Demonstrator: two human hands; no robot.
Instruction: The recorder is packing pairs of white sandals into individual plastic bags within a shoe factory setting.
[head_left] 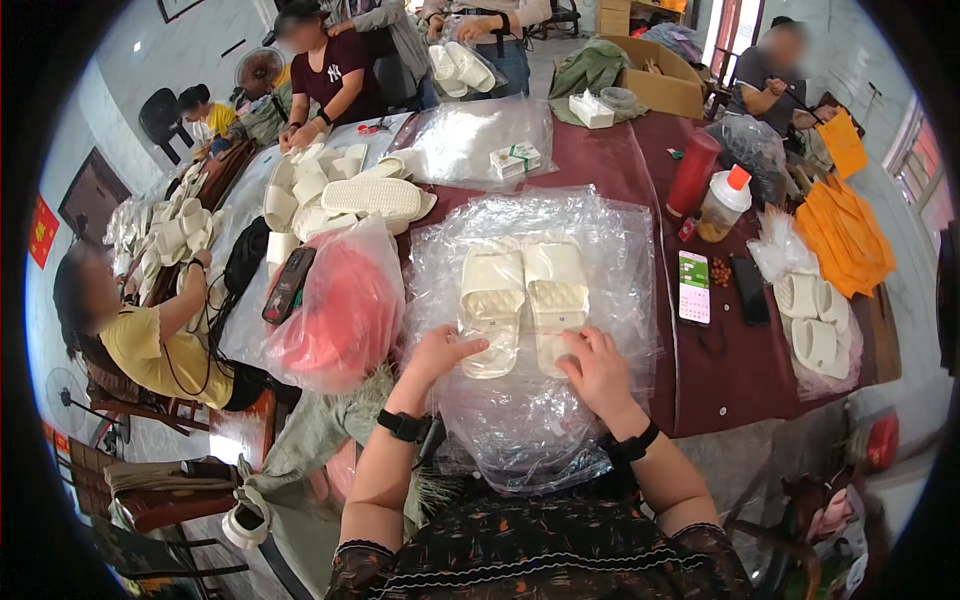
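Observation:
A pair of cream slippers lies side by side on a pile of clear plastic bags (620, 260), toes away from me. At the heel of the left slipper (491, 280), my left hand (440, 353) has its thumb stretched over the sole's edge; its other fingers are partly hidden. My right hand (601, 372) rests by the heel of the right slipper (556, 275), fingers spread and thumb at the sole. Both hands look open. Whether the clear film lies over the slippers or only under them, I cannot tell.
Left of the bags are a pink plastic bag (335, 335), a dark phone case (289, 286) and heaped slippers (372, 199). At right stand a lit phone (693, 288), a dark phone (748, 291), a red flask (692, 175) and a bottle (722, 207). Several people work around the table.

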